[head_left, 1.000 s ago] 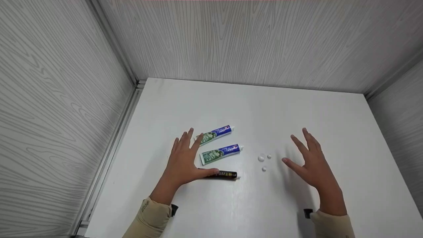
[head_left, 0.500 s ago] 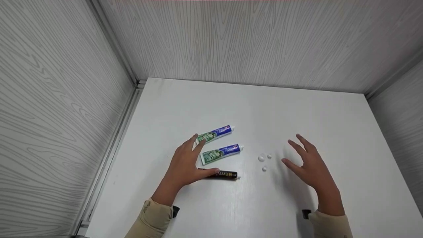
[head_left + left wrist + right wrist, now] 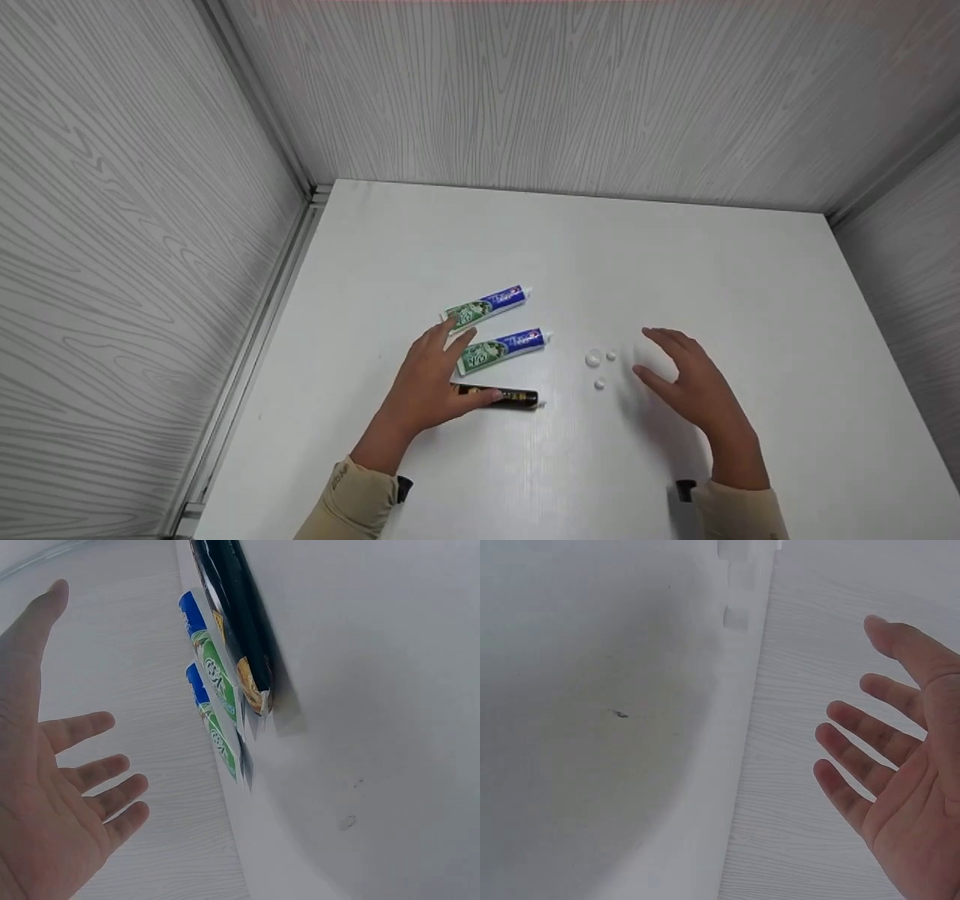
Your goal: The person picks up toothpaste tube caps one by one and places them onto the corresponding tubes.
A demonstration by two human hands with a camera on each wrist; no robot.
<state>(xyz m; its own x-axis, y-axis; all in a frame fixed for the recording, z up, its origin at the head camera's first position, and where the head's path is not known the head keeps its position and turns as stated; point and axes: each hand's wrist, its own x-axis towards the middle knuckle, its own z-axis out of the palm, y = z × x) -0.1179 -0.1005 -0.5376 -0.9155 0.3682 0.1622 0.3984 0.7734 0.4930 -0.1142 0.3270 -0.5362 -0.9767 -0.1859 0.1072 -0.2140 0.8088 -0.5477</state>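
Note:
Two green and blue toothpaste tubes lie on the white table: a far tube (image 3: 487, 306) and a nearer tube (image 3: 504, 350). Closest to the person is a black tube (image 3: 517, 397). All three nozzles point right, without caps. My left hand (image 3: 427, 379) hovers over the tubes' left ends, thumb overlapping the black tube in the head view; in the left wrist view its palm is bare and fingers spread. Three small white caps lie right of the tubes, the largest cap (image 3: 593, 358) at left. Beside them my right hand (image 3: 694, 386) hovers with fingers extended, holding nothing.
The white table (image 3: 600, 255) is bounded by grey wood-grain panels: a back panel (image 3: 555, 97), a left panel (image 3: 127, 262) and one on the right. A metal rail (image 3: 255, 345) runs along the left table edge.
Both hands have drawn slightly inward toward each other, and their fingers have come closer together. The right fingertips have dropped nearer the caps. Tubes and caps have stayed in place.

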